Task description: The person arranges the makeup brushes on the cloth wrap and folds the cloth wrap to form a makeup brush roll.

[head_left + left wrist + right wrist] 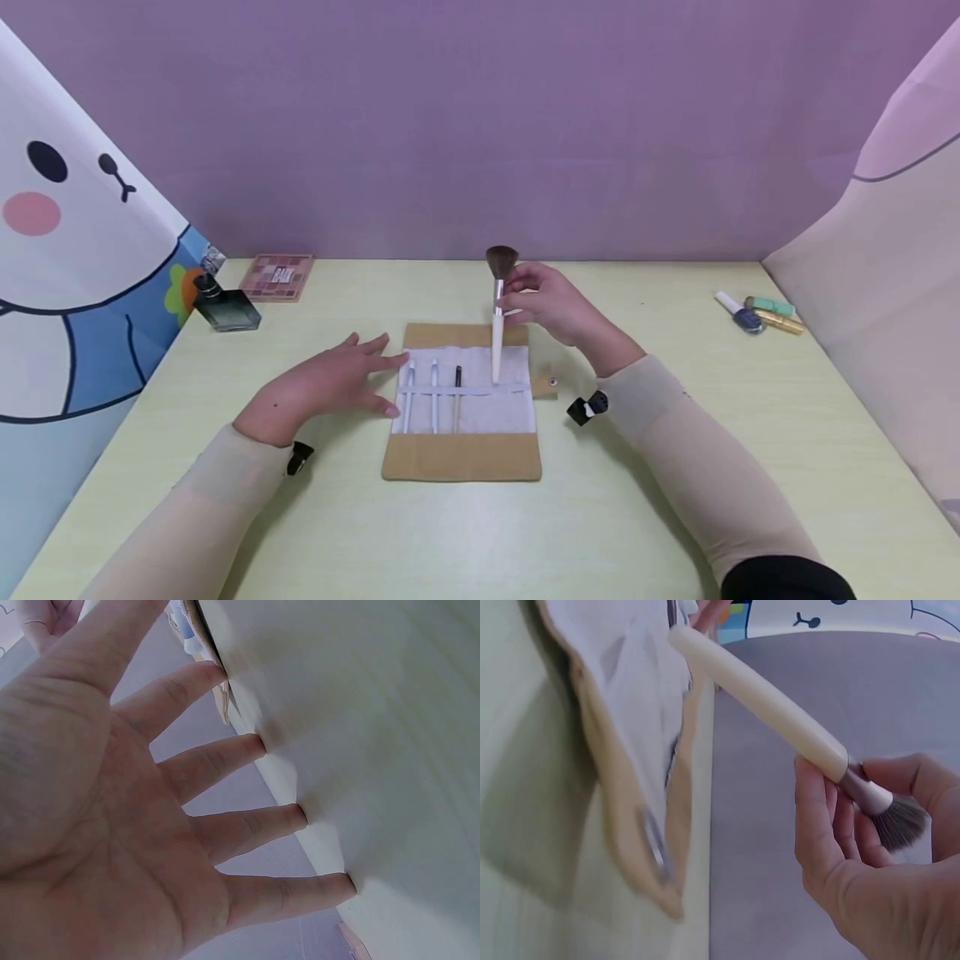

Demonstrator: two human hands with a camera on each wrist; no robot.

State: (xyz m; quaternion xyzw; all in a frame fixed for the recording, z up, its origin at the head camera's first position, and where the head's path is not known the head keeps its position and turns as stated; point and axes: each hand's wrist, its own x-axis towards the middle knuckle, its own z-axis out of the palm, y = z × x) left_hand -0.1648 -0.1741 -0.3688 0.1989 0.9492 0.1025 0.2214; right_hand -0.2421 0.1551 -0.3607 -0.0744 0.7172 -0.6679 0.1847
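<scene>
My right hand [547, 302] pinches a makeup brush [769, 705] near its metal collar. The dark bristles point up and the white handle end hangs over the right part of an unrolled brush case [461, 458]. That case is tan with a white lining, and a strap across it holds two white-handled tools [434, 396] and a thin dark-tipped brush [458, 377]. At the left edge of the case rests my left hand [322, 385], fingers spread. In the left wrist view its fingertips [289, 816] touch the tabletop.
A dark glass bottle [227, 310] and a pink palette [277, 277] lie at the back left. On the right are a nail polish bottle [747, 320], a green tube [770, 306] and a gold tube [780, 322]. A snap tab [546, 383] sticks out from the case.
</scene>
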